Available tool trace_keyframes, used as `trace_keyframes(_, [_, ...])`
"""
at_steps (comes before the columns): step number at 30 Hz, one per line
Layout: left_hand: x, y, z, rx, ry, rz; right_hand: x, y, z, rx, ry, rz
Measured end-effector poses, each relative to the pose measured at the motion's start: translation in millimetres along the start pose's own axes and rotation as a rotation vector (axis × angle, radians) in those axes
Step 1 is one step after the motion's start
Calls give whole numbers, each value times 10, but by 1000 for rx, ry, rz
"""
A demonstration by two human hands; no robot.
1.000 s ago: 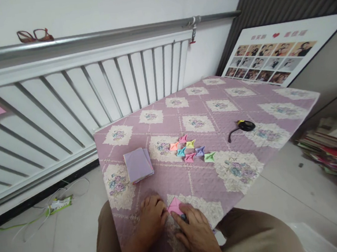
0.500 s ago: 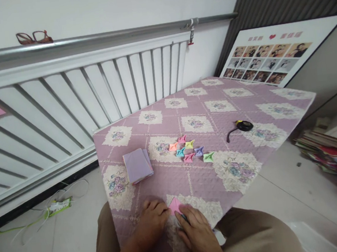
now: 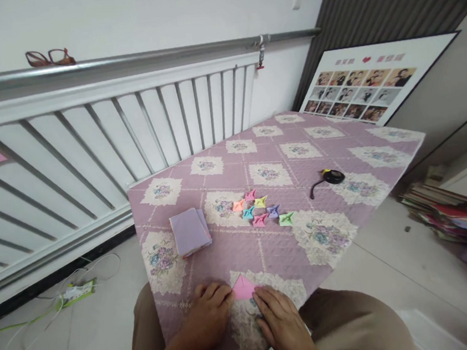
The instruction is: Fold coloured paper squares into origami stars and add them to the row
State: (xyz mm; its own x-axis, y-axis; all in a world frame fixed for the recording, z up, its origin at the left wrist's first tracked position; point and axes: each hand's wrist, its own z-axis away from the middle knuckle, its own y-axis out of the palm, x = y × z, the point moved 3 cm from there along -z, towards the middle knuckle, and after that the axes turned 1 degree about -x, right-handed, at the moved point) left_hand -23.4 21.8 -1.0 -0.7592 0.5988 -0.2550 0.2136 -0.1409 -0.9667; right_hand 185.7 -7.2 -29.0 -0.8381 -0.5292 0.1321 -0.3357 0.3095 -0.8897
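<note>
While both hands are lying flat on the quilted tablecloth (image 3: 282, 161), the left hand (image 3: 208, 314) and right hand (image 3: 280, 320) are pressing fingertips onto a pink folded paper (image 3: 242, 288), nearer the person than the origami stars (image 3: 262, 208).

Paper stack (image 3: 190, 232) left of folded stars (image 3: 262, 210).

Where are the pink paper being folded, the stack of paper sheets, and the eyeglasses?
pink paper (image 3: 242, 288), head view, middle of its visible triangle.
stack of paper sheets (image 3: 190, 231), head view, top sheet's centre.
eyeglasses (image 3: 50, 57), head view, the bridge.
</note>
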Motion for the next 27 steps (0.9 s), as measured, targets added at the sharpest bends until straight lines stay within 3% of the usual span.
trace_keyframes(8, [2,-7,27,-25,-1,55,36,-15,73,-59,51,85])
trace_keyframes(14, [-12,-73,-24,-9,-26,84,57,-112,-30,-105,130,-5])
trace_keyframes(21, [-103,-214,-365,55,-232,76,57,-110,-252,-125,422,-73])
trace_keyframes(27, [-79,-306,-675,81,-209,134,34,-99,-351,-79,496,-60])
